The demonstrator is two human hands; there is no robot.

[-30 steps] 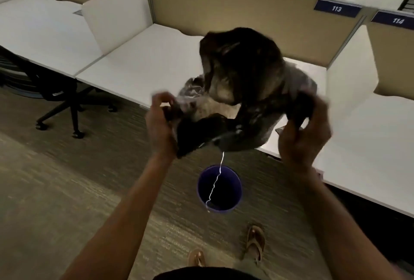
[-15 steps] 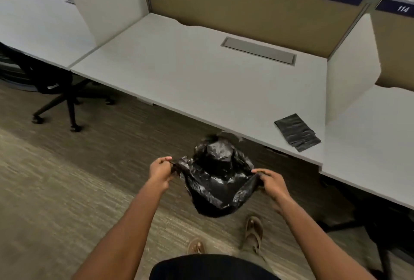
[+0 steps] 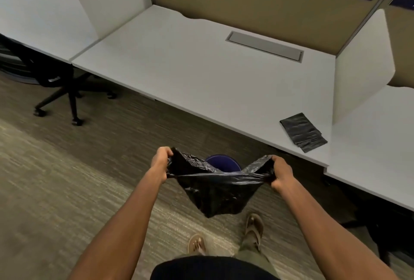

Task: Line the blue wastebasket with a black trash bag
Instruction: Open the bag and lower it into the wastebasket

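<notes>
A black trash bag (image 3: pixel 215 192) hangs between my hands above the carpet, its mouth stretched wide and its closed end sagging toward my feet. My left hand (image 3: pixel 160 161) is clenched on the left edge of the mouth. On the right edge my right hand (image 3: pixel 281 175) grips the same way. The blue wastebasket (image 3: pixel 223 163) stands on the floor just beyond the bag; only its far rim and part of its inside show above the plastic.
A white desk (image 3: pixel 201 73) with side dividers and a tan back panel runs across ahead; folded black bags (image 3: pixel 303 131) lie near its right front corner. A black office chair (image 3: pixel 60 91) stands at the left. My sandalled feet (image 3: pixel 253 228) are below.
The bag came down from chest height to low over the floor. Since half a second ago my hands have pulled farther apart, stretching the mouth wide, and the wastebasket rim shows behind it again.
</notes>
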